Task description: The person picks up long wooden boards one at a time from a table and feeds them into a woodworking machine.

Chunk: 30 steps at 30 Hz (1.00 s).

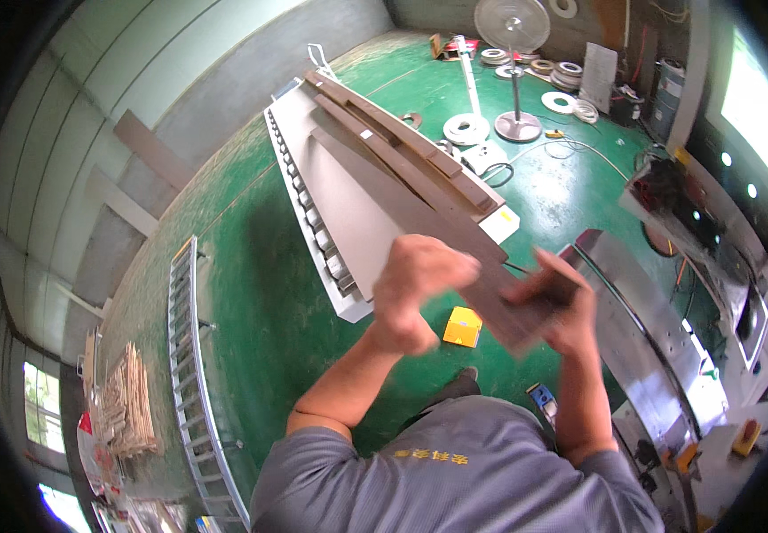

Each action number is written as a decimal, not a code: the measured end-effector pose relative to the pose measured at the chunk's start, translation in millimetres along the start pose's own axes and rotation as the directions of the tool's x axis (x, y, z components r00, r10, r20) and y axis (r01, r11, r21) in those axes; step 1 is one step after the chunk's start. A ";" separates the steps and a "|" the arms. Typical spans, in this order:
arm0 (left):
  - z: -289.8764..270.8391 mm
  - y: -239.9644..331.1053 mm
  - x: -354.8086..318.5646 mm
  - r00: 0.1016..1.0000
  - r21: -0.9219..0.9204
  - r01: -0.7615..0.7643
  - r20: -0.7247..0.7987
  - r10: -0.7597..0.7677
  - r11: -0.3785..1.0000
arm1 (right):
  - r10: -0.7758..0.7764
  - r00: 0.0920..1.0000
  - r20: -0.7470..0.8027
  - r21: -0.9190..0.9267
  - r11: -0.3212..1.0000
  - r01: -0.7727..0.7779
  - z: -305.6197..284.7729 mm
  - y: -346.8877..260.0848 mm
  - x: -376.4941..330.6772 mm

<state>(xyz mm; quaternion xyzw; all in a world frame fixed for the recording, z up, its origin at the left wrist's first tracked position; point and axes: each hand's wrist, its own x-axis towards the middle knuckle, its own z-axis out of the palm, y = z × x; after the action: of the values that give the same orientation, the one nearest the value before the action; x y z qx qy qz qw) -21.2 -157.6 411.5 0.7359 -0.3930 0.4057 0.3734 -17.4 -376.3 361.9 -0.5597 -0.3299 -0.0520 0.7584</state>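
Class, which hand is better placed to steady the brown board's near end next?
Probably the right hand: blurred, but at the near end of the brown board. The left hand is farther from that end.

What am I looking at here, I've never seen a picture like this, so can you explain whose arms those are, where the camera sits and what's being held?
There's no robot here: these are a person's own bare arms. The single picture comes from a wide fisheye camera on their head, looking down, so straight edges bend near the rim.

The right hand appears to hold the near end of a brown board. The left hand is close beside it; blur hides whether it touches.

Ahead stands a long white bench with a row of rollers along its left side. On it lie a wide greyish-brown panel and narrower brown strips.
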 end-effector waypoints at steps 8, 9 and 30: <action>-2.9 -270.0 -206.4 -0.256 -0.946 0.324 -0.053 -0.965 -0.034 | -0.432 0.900 -0.053 0.462 0.789 0.406 -136.1 -125.2 -147.0; 8.3 -295.2 -222.1 -0.328 -0.972 0.160 0.113 -0.938 -0.172 | -0.444 0.893 -0.070 0.455 0.783 0.425 -137.0 -145.3 -164.3; 202.1 -462.5 -140.0 -0.207 -0.448 0.784 0.464 -0.862 -0.429 | 0.279 -0.256 -0.925 0.361 0.853 -0.376 -147.7 94.7 -223.3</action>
<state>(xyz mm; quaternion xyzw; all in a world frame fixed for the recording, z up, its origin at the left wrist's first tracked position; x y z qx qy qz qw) 397.1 -103.8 100.9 0.5456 0.2454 -0.1646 0.7842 -83.1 -536.7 137.0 -0.4156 0.5167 -0.2557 0.7035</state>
